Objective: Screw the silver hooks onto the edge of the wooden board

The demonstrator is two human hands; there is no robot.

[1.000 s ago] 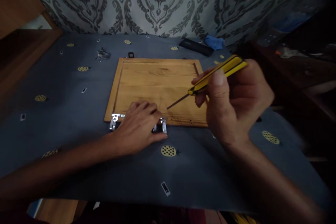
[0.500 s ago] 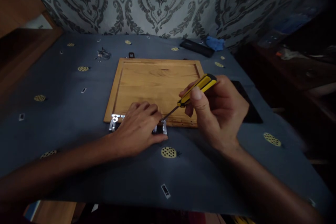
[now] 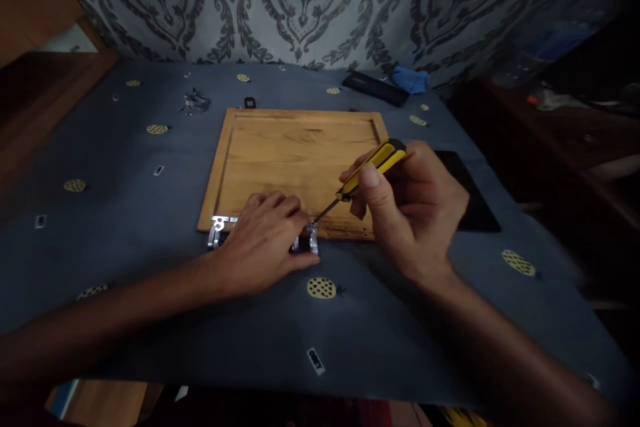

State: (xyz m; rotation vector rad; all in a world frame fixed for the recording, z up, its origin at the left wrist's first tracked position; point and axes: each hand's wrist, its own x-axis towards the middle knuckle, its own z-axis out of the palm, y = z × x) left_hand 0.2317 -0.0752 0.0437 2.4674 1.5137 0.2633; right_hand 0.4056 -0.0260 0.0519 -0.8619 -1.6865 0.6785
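A framed wooden panel (image 3: pixel 290 153) lies flat on the table. Along its near edge sits a shiny metal fitting with a dark middle (image 3: pixel 217 230), mostly covered by my left hand (image 3: pixel 265 233). The fingers of that hand rest over the fitting and panel edge, with the thumb at the fitting's near right end. In my right hand (image 3: pixel 420 213) is a yellow and black screwdriver (image 3: pixel 373 170), gripped by its handle and tilted. Its shaft slopes down left to the fitting's right end, beside my left fingertips. The very tip is too small to make out.
Small metal parts (image 3: pixel 195 101) lie at the back left, and a small black square ring (image 3: pixel 249 103) is behind the panel. A black elongated case (image 3: pixel 375 89) and a blue cloth (image 3: pixel 411 79) lie at the back right. A flat black sheet (image 3: pixel 473 197) is right of the panel.
The screwdriver and my right hand have shifted very slightly left. My left hand holds its place on the fitting, and the panel looks unmoved.
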